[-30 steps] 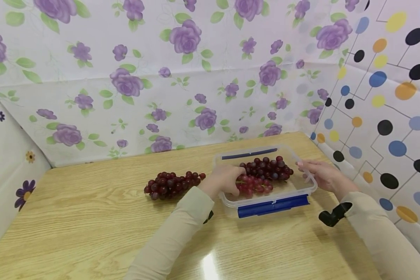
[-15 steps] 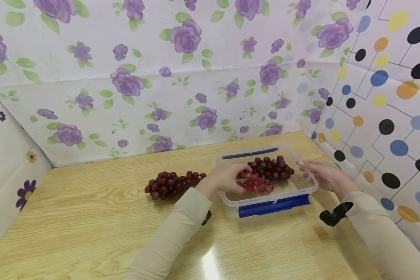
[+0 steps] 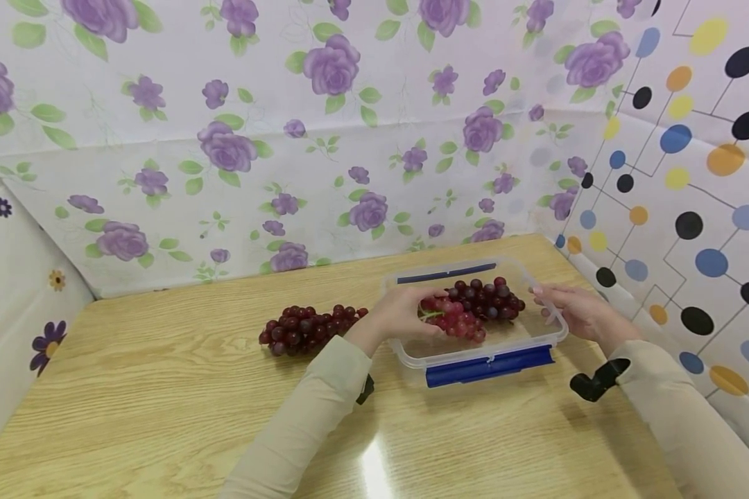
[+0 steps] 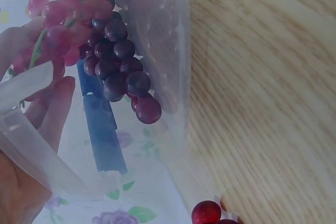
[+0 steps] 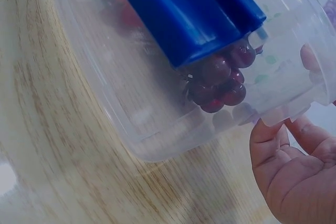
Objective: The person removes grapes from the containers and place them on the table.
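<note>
My left hand (image 3: 396, 315) reaches over the left rim of a clear plastic food container (image 3: 412, 361). Its thumb and fingers curve round the stem end of a bunch of bright red grapes (image 3: 457, 321), with a green stem showing. In the left wrist view, those red grapes (image 4: 58, 38) lie between the fingers. Behind them, inside the container, rests a bunch of dark purple grapes (image 3: 489, 300). My right hand (image 3: 577, 313) pinches the container's right rim, thumb above. In the right wrist view, the right-hand fingers (image 5: 270, 145) meet the rim's underside.
Another dark red grape bunch (image 3: 306, 331) lies on the wooden table (image 3: 162, 388), left of the container and beside the left forearm. A blue locking flap (image 3: 489, 366) hangs off the container's front. Patterned sheets (image 3: 250, 201) stand along the back and both sides.
My left hand has shifted and opened its grasp slightly at the red grapes. The bunch has turned, its right end towards the front, showing more green stem. The right hand and container have stayed put.
</note>
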`<action>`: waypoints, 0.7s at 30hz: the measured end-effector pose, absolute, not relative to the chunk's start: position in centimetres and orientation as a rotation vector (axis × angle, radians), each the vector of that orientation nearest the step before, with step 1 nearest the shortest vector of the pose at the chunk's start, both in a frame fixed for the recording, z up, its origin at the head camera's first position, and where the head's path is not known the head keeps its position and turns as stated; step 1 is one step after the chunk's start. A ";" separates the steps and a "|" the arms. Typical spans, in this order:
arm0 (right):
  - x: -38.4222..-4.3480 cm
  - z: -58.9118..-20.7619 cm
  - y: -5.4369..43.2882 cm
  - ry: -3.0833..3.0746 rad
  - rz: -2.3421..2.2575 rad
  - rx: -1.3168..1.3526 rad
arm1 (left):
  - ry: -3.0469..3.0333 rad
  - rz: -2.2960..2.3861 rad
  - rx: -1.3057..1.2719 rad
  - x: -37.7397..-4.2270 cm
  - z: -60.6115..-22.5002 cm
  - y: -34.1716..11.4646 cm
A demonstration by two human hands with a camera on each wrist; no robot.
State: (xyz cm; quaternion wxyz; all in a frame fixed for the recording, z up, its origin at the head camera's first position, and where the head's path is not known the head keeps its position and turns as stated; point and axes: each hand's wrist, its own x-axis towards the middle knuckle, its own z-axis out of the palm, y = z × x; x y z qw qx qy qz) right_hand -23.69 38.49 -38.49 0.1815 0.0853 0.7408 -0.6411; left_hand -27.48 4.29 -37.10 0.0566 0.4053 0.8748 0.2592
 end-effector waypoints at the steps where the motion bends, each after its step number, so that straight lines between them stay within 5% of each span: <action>1: -23.6 -38.5 38.5 2.089 -1.814 0.239 | 2.642 0.809 1.226 -27.5 -37.1 4.3; 21: -23.7 -38.7 38.6 2.071 -1.839 0.229 | 2.556 1.137 1.208 -27.4 -37.7 4.0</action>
